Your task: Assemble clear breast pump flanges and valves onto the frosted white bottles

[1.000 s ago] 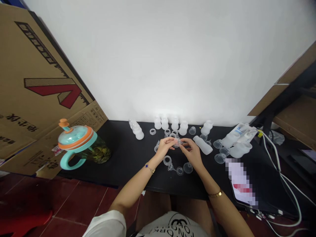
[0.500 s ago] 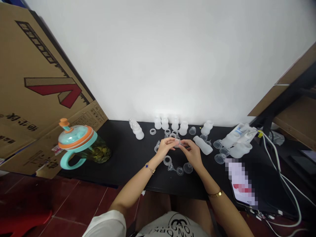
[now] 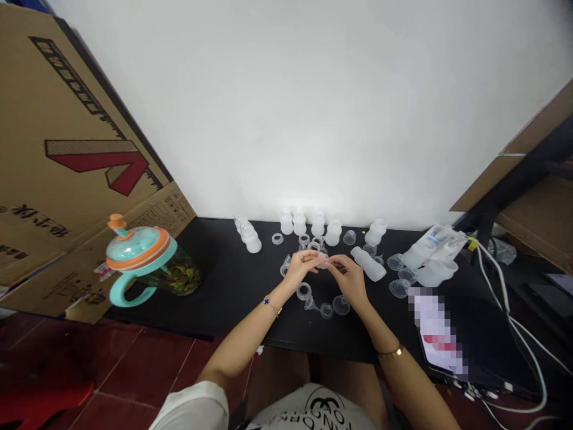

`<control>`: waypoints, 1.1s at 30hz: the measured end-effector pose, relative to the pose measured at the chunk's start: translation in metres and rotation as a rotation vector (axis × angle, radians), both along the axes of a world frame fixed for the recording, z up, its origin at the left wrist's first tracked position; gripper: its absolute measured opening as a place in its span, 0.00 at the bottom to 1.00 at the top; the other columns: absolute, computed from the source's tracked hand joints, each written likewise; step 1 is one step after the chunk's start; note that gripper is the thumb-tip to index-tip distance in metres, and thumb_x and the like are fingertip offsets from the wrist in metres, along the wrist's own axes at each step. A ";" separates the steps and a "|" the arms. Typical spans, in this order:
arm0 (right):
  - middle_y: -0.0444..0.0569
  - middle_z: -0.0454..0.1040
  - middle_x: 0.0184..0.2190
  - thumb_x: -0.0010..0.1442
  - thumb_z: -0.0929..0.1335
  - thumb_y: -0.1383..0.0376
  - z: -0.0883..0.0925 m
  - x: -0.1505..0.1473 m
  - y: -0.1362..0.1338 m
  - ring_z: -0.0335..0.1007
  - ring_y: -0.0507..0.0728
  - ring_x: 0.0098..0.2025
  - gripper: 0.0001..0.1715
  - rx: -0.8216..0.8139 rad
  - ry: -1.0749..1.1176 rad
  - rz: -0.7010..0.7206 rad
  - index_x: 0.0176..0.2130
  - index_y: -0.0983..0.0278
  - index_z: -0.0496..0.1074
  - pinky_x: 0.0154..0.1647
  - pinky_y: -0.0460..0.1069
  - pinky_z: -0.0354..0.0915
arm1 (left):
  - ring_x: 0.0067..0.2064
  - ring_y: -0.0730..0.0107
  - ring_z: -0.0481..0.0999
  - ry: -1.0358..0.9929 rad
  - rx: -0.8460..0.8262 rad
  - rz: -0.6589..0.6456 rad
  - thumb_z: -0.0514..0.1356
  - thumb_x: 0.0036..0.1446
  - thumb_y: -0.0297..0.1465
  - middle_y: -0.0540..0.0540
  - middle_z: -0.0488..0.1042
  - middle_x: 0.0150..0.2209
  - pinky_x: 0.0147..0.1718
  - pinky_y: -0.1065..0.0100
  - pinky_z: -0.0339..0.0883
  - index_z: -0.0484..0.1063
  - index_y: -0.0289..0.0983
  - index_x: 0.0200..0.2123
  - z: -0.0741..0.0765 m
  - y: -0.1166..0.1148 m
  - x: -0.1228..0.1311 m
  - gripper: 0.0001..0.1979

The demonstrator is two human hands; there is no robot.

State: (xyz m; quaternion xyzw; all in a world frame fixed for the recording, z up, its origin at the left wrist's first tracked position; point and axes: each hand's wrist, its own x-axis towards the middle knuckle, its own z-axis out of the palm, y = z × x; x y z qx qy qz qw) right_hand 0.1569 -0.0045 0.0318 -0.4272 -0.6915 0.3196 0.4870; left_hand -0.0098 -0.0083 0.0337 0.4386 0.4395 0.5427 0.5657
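Note:
My left hand (image 3: pixel 304 264) and my right hand (image 3: pixel 347 275) meet over the middle of the black table. Between their fingertips is a small clear bottle part (image 3: pixel 323 258), perhaps a ring with a nipple; the fingers partly cover it. Both hands are closed in a pinch. Closer to me lie a clear collar ring (image 3: pixel 303 291), a soft clear nipple (image 3: pixel 310 303), a small clear disc (image 3: pixel 326 310) and a clear dome cap (image 3: pixel 341 305). A white bottle (image 3: pixel 367 263) lies on its side, right of my right hand.
Several white bottles (image 3: pixel 317 224) stand along the wall. An assembled bottle (image 3: pixel 250 240) is at left, near a loose ring (image 3: pixel 277 239). A large teal jug (image 3: pixel 156 263) stands far left. Bottles in a bag (image 3: pixel 441 251), clear caps (image 3: pixel 400 288), a phone (image 3: pixel 439 334) and white cables (image 3: pixel 505 298) occupy the right.
The fingertips have shifted slightly around the small clear part, and the right fingers straighten a little. The things on the table have stayed put.

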 end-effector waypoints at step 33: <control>0.55 0.78 0.41 0.57 0.71 0.47 -0.005 0.003 0.004 0.75 0.61 0.38 0.23 -0.139 0.096 -0.033 0.41 0.62 0.77 0.26 0.50 0.69 | 0.31 0.67 0.78 -0.016 0.001 0.061 0.73 0.43 0.41 0.44 0.81 0.30 0.26 0.72 0.68 0.81 0.33 0.35 -0.001 0.003 0.001 0.19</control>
